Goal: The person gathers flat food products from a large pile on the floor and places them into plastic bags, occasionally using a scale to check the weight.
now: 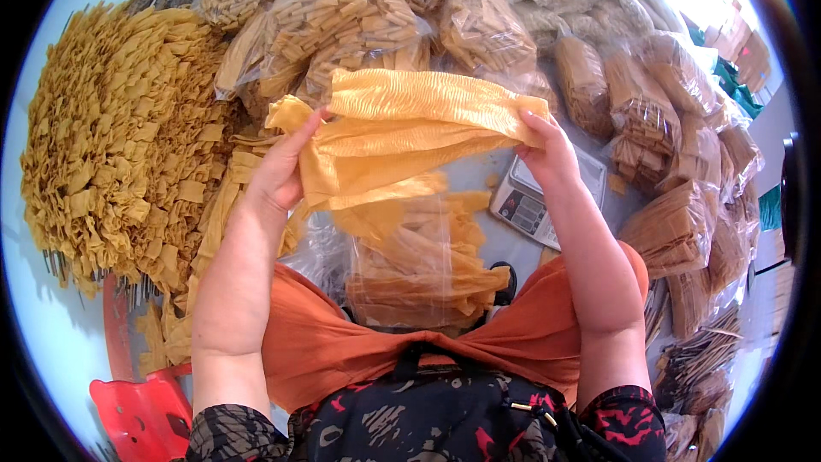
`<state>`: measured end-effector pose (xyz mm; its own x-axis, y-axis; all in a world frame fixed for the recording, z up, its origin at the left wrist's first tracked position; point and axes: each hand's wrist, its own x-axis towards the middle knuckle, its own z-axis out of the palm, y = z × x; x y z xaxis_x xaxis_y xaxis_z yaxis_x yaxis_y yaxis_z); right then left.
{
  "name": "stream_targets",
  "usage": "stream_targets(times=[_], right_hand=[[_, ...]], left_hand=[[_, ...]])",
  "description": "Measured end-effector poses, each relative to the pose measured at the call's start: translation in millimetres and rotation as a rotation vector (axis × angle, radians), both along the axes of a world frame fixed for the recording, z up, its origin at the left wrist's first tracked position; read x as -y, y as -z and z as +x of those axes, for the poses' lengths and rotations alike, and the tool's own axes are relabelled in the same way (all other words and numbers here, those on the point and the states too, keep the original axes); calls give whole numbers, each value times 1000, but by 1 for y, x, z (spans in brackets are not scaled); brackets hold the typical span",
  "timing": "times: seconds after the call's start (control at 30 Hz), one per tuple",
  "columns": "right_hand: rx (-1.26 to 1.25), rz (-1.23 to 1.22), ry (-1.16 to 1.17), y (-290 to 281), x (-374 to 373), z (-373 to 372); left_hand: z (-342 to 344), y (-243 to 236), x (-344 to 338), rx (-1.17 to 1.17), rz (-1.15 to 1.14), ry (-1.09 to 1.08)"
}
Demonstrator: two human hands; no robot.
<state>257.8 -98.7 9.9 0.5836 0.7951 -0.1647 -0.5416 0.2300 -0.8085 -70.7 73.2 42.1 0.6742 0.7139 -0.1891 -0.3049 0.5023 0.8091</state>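
Note:
Both hands hold up a wrinkled yellow, pliable sheet (402,141), stretched crosswise and folded over in layers. My left hand (289,162) grips its left end with closed fingers, and my right hand (543,141) pinches the right end. Under the sheet, a clear plastic bag (402,282) with more yellow sheets lies between my knees. A silver weighing scale (534,210) rests just beyond my right knee, below the right hand.
A tall pile of dried yellow sheets (120,145) stands at the left above a red plastic stool (137,411). Stuffed clear bags of tan pieces (487,26) are heaped across the back, and more bags (667,231) line the right side.

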Motion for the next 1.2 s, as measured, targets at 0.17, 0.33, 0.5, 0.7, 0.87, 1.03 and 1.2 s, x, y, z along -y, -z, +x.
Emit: stream_targets(times=[0.17, 0.33, 0.5, 0.7, 0.87, 1.03, 1.2], right_hand=[[-20, -83, 139, 9, -6, -8], [-37, -75, 194, 27, -5, 10], [32, -226, 207, 3, -5, -10], [297, -144, 216, -13, -2, -2], [1079, -117, 290, -27, -9, -49], [1654, 115, 149, -9, -12, -108], [1616, 327, -62, -2, -7, -136]], left_hand=[[2, 8, 2, -33, -127, 92], [15, -3, 20, -106, 102, 195], [2, -6, 4, -87, 11, 224], [-4, -11, -8, -11, -38, 81], [19, -1, -1, 5, -76, -23], [45, 10, 18, 16, -147, 41], [55, 15, 16, 65, -303, 9]])
